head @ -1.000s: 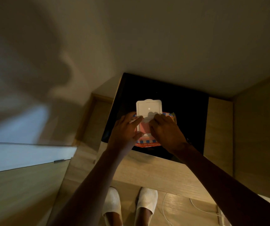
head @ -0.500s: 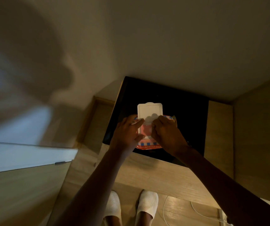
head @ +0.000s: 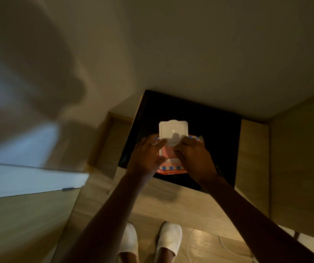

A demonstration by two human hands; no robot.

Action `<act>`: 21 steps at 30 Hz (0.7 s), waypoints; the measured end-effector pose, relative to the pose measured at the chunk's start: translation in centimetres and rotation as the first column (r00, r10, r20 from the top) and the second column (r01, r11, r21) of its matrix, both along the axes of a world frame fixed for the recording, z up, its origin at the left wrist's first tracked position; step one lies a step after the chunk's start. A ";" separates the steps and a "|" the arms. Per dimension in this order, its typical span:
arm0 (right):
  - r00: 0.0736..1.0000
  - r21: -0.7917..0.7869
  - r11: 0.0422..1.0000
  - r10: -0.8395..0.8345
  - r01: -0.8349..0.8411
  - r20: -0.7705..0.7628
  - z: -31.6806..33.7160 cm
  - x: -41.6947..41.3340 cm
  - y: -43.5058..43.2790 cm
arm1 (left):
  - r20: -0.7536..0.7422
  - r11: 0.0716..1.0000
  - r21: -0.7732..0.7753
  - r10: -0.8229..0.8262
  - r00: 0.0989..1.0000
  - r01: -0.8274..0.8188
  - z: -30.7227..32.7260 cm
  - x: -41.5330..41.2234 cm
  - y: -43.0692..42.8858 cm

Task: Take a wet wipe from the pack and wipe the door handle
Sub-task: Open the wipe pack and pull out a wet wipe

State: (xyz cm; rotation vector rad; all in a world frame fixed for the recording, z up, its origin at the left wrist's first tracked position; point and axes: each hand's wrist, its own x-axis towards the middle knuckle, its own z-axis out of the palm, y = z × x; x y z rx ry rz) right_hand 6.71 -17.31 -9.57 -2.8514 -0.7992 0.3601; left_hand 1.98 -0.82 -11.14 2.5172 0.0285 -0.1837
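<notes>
Wipe pack lies flat on the dark tabletop, lid raised; left hand steadies it, right hand fingertips over the opening, pinch unconfirmed.

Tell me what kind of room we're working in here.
Likely a hotel room or small flat: white slippers on wood-look flooring, a light wood counter with a black glass surface, perhaps a cooktop, where both hands work the wet wipe pack.

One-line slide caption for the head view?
Both hands, left and right, at a wet wipe pack with its white lid flipped open.
</notes>
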 end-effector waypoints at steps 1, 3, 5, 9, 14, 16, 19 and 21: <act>1.000 -0.011 1.000 0.005 -0.005 0.009 -0.1 0.0 0.1 | 0.001 1.000 -0.004 0.000 1.000 0.000 0.0 0.0 0.0; 0.999 -0.024 0.999 0.022 -0.021 0.030 -0.3 0.0 0.1 | -0.004 1.000 -0.009 0.003 1.000 -0.003 -0.1 0.1 0.1; 0.999 0.004 1.000 0.014 -0.014 0.037 -0.3 0.0 0.0 | -0.015 1.000 -0.006 0.004 1.000 -0.005 -0.1 0.2 0.0; 0.998 0.113 0.992 -0.063 0.063 -0.007 -0.1 0.2 0.2 | -0.018 1.000 -0.014 0.019 1.000 -0.019 0.1 0.3 -0.1; 0.999 0.069 0.997 -0.045 0.046 -0.005 0.0 0.3 0.2 | 0.015 1.000 0.011 0.023 1.000 -0.023 0.8 0.3 -0.3; 1.000 0.019 0.999 -0.025 0.025 -0.001 -0.1 0.5 0.2 | 0.014 1.000 0.011 0.021 1.000 -0.021 1.0 0.4 -0.4; 1.000 -0.001 1.000 -0.012 0.012 -0.024 -0.2 0.5 0.1 | 0.013 1.000 0.019 0.022 1.000 -0.022 1.2 0.5 -0.5; 0.999 0.042 0.999 -0.029 0.031 -0.044 0.1 0.5 0.1 | 0.004 0.999 0.027 0.023 1.000 -0.023 1.0 0.6 -0.5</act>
